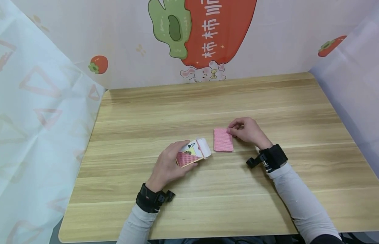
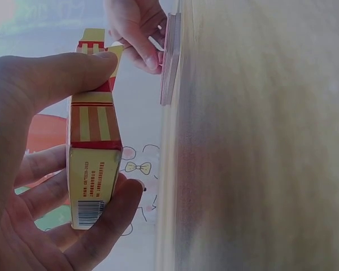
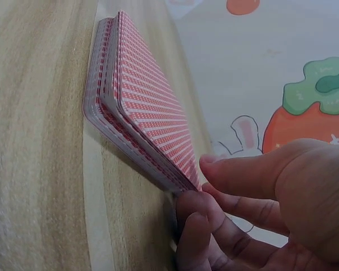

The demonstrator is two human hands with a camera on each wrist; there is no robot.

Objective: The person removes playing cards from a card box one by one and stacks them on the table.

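Observation:
My left hand [image 1: 168,164] holds a playing card box [image 1: 189,159] above the table, thumb on one side and fingers on the other. The box's white end flap [image 1: 204,148] stands open to the right, and an ace of spades design shows on its face. In the left wrist view the box's barcode end [image 2: 90,183] faces the camera. A deck of playing cards [image 1: 223,140] with red patterned backs lies on the table, right of the box. My right hand [image 1: 250,130] pinches the deck's far right corner between thumb and fingers. Seen from the right wrist, the stack's edges [image 3: 110,107] are slightly uneven.
The wooden table [image 1: 146,118] has a light grain and a rounded front left corner. A printed cloth [image 1: 125,44] with persimmon drawings hangs behind it. More white cloth hangs at the left and right sides.

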